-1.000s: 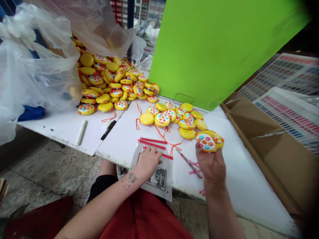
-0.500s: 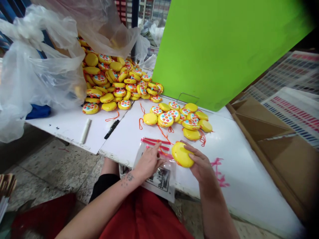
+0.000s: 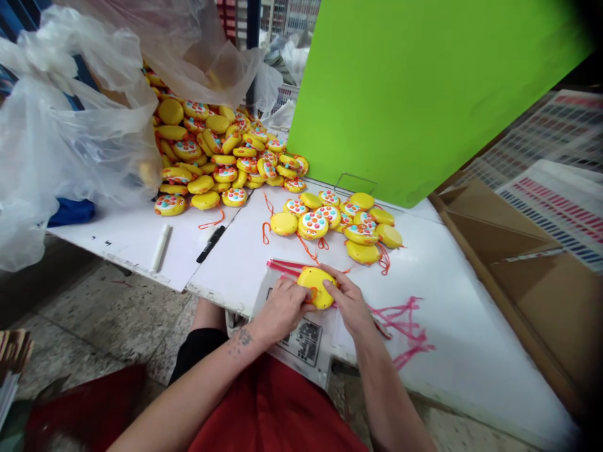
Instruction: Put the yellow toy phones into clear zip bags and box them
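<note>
A round yellow toy point(image 3: 316, 287), its plain side up, is held above the clear plastic bags point(image 3: 306, 342) at the table's front edge. My right hand point(image 3: 348, 300) grips its right side, thumb on top. My left hand point(image 3: 284, 309) has its fingers closed at the toy's lower left edge, where a bit of orange cord shows. Behind my hands lies a small group of similar toys point(image 3: 313, 225), some with coloured dots up, with orange cords. Pink marks point(image 3: 409, 323) streak the white table to the right.
A large heap of yellow toys point(image 3: 217, 150) fills the back left beside a translucent bag point(image 3: 70, 144). A white marker point(image 3: 161, 248) and a black marker point(image 3: 211, 243) lie front left. A green panel point(image 3: 400, 94) stands behind; an open cardboard box point(image 3: 513, 282) is right.
My right hand has moved left with the yellow toy, bringing it to my left hand. My left fingers have closed at the toy's edge. More of the pink marks is uncovered.
</note>
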Demonstrator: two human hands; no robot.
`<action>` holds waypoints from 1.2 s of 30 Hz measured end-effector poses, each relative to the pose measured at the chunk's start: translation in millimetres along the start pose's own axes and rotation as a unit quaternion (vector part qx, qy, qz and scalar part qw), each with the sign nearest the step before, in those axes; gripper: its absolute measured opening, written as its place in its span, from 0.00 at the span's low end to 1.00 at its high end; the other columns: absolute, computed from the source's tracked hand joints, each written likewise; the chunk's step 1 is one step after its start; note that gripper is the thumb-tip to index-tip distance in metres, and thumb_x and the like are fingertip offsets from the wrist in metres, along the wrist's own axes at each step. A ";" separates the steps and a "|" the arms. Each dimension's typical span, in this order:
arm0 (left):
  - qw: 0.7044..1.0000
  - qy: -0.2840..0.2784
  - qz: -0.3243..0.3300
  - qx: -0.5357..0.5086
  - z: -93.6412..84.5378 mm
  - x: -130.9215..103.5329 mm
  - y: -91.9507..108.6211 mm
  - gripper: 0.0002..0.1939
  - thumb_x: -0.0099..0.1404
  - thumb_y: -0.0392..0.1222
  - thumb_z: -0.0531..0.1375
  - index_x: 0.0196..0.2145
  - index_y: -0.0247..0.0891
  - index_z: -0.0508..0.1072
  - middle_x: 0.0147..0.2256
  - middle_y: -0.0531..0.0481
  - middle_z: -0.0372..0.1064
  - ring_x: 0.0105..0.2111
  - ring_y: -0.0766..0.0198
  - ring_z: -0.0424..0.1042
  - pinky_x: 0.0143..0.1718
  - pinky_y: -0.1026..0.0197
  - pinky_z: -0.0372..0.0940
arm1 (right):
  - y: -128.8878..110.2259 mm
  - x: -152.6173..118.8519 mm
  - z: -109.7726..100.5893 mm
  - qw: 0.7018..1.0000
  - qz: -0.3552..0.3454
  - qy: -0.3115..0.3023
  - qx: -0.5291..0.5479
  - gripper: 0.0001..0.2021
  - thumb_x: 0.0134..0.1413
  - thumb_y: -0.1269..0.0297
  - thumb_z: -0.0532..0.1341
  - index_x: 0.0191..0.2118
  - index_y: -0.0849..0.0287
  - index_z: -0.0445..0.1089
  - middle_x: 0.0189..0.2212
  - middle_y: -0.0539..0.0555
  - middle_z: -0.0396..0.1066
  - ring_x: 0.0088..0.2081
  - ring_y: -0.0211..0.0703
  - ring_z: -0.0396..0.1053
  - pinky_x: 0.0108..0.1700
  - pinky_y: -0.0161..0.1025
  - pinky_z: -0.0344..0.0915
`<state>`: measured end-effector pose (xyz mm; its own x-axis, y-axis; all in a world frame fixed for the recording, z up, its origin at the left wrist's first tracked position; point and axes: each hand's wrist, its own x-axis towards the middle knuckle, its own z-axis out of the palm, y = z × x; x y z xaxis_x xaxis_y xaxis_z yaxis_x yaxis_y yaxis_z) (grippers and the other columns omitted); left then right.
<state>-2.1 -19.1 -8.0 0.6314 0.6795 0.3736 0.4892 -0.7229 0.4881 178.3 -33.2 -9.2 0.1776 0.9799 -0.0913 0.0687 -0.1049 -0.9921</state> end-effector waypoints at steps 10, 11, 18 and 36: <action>0.997 0.079 0.007 0.023 4.9 -0.5 -4.6 0.10 0.67 0.43 0.53 0.35 0.37 0.72 0.33 0.47 0.67 0.36 0.60 0.63 0.41 0.56 0.60 | -20.0 -11.3 -5.9 0.963 -0.092 -0.024 -0.251 0.22 0.56 0.47 0.52 0.45 0.56 0.73 0.47 0.57 0.69 0.51 0.50 0.63 0.55 0.48 0.57; 0.997 0.080 -0.008 0.023 5.7 0.0 -4.6 0.10 0.66 0.43 0.54 0.34 0.37 0.72 0.34 0.47 0.67 0.38 0.59 0.63 0.42 0.55 0.60 | -18.5 -12.4 -9.9 0.956 -0.087 0.018 -0.281 0.23 0.55 0.47 0.52 0.45 0.57 0.72 0.44 0.58 0.71 0.48 0.50 0.65 0.53 0.47 0.59; 0.995 0.014 -0.058 -0.080 -3.8 10.5 -6.4 0.04 0.63 0.38 0.57 0.32 0.36 0.70 0.54 0.42 0.60 0.55 0.55 0.58 0.54 0.51 0.57 | -3.7 -25.8 -15.0 0.957 0.031 0.006 -0.287 0.23 0.56 0.52 0.50 0.51 0.58 0.67 0.22 0.49 0.68 0.22 0.41 0.64 0.28 0.38 0.62; 0.934 0.152 -0.205 -0.250 -41.3 5.1 3.3 0.21 0.64 0.46 0.55 0.52 0.36 0.60 0.51 0.39 0.61 0.48 0.57 0.63 0.47 0.55 0.61 | -41.9 -31.2 36.1 0.984 -0.079 0.159 0.027 0.24 0.54 0.53 0.58 0.55 0.57 0.61 0.28 0.51 0.70 0.25 0.40 0.71 0.27 0.38 0.70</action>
<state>-22.2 -12.9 28.1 0.2157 0.9457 0.2432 0.2630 -0.2962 0.9182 134.5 -53.3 32.2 0.4675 0.8796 0.0881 0.0687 0.0632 -0.9956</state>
